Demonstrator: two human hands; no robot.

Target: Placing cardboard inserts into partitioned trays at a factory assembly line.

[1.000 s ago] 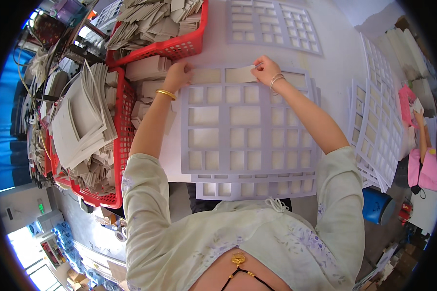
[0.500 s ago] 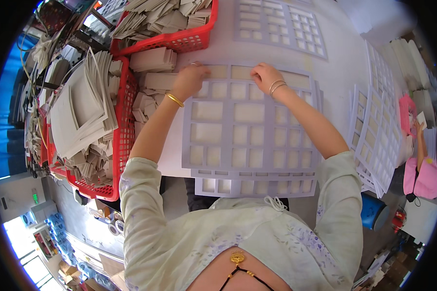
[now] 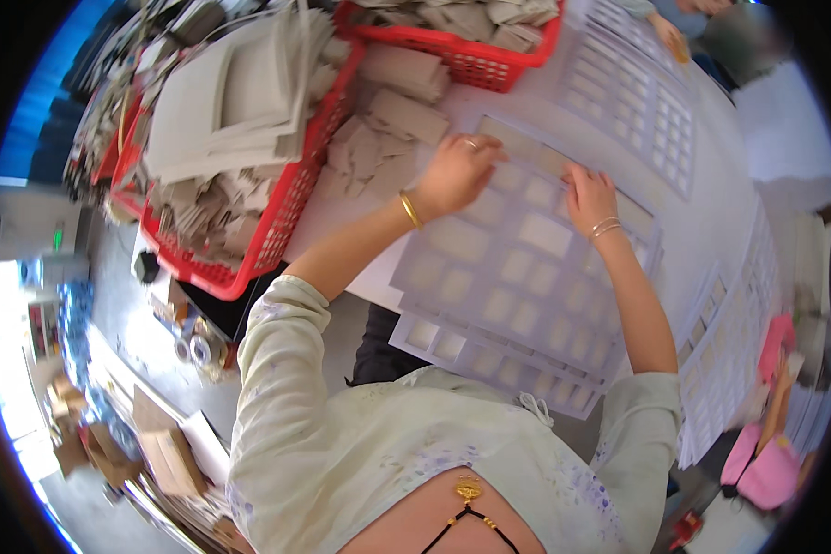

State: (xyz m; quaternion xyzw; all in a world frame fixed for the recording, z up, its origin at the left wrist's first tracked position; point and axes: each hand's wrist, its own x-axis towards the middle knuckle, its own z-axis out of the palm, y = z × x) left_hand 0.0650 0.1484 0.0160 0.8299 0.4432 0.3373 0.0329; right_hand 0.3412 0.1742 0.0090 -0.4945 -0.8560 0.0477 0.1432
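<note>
- Resting on the white table (image 3: 342, 226), the pale lavender grid panel (image 3: 501, 242) lies flat in front of the person, set at a slant, its near edge overlapping more panels (image 3: 526, 371) that jut past the table's edge.
- The left hand (image 3: 462, 174) is over the panel's far-left part, fingers curled; whether they grip anything, I cannot tell.
- The right hand (image 3: 591, 196) is bent at the panel's far row, fingertips down near a greyish strip (image 3: 512, 140); I cannot tell whether they pinch it.
- Left of the panel stands a red basket (image 3: 291, 208), with a second red basket (image 3: 499, 76) beyond it.
- Other grid panels lie at the far side (image 3: 619, 102) and lean in a bunch at the right (image 3: 734, 314).
- A co-worker's hand (image 3: 669, 37) shows at the far edge; a person in pink (image 3: 766, 466) is at the right.
- Behind, a grey floor (image 3: 120, 263) catches glare, with brown cardboard boxes (image 3: 166, 452) on it.
- The baskets are perforated plastic, heaped with matte grey-beige board: large sheets (image 3: 189, 120), small offcuts.
- Loose rectangular pieces (image 3: 369, 152) lie beside them.
- The panel's openings are squares and rectangles, slightly blurred.
</note>
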